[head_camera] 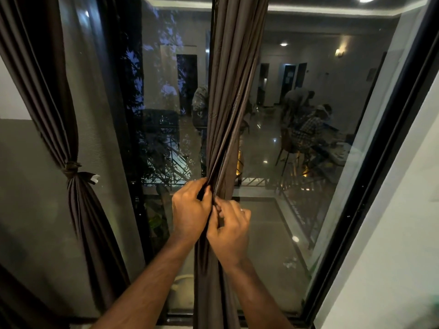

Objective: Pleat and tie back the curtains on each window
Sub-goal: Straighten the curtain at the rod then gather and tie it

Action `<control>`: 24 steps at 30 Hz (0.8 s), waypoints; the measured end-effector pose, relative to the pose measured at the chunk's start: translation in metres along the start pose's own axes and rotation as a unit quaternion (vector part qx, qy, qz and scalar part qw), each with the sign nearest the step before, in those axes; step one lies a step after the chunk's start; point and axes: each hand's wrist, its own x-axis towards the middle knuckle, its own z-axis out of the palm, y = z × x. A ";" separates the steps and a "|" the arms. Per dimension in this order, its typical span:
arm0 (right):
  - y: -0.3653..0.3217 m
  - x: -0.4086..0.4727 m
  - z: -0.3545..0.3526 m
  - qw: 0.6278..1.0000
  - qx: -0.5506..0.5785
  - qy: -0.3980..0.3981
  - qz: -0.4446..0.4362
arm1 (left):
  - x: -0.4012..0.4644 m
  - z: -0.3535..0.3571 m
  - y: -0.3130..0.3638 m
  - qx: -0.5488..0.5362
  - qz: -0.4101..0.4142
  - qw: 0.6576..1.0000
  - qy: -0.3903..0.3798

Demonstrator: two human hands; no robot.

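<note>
Head view, the only one here: a dark brown curtain (228, 96) hangs down the middle of the frame, bunched into narrow folds from the top edge all the way to the bottom; both hands meet on it just below centre. The left hand (190, 210) has its fingers curled round the gathered folds from the left side; the right hand (231, 227) sits just beside and slightly lower, fingers curled and pinching the fabric from the right, so both are gripping the same curtain; there's a ring (241, 210) on one right finger. Over on the left of the frame a second curtain (57, 96) is already gathered and cinched with a knotted tie (71, 169) at about mid height; it flares out again below the knot. Behind both is the window glass (308, 222) with a dark frame (370, 186) running diagonally on the right; the glass mostly shows reflections of a lit room.
</note>
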 end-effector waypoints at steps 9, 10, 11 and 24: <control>-0.004 0.006 0.007 0.998 0.048 -0.036 0.005 | -0.008 -0.009 0.009 -0.105 -0.077 0.991 0.002; -0.004 0.007 0.007 0.998 0.055 -0.039 0.012 | -0.009 -0.011 0.012 -0.105 -0.068 0.992 -0.010; -0.003 0.007 0.008 0.997 0.065 -0.044 0.018 | -0.010 -0.012 0.013 -0.106 -0.063 0.992 -0.021; 0.041 0.053 0.000 0.940 0.200 -0.033 0.275 | 0.000 -0.022 -0.006 -0.095 -0.023 0.995 -0.025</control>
